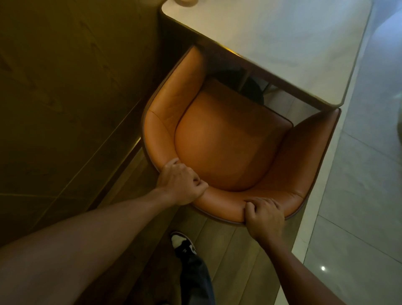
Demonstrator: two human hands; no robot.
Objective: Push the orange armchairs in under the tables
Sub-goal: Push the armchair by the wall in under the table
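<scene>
An orange leather armchair (pixel 228 143) stands directly below me, its open front facing a pale stone-topped table (pixel 282 43). The front of the seat lies just under the table's near edge, and the left arm tip reaches under the tabletop. My left hand (pixel 181 182) grips the padded top of the curved backrest on its left side. My right hand (pixel 264 216) grips the same backrest rim further right, fingers curled over it.
A wood-panelled wall (pixel 65 87) runs close along the chair's left side. My foot in a dark and white shoe (pixel 182 241) stands on wooden floor behind the chair. Pale glossy floor tiles (pixel 359 196) spread to the right. A round object (pixel 185 2) sits at the table's far corner.
</scene>
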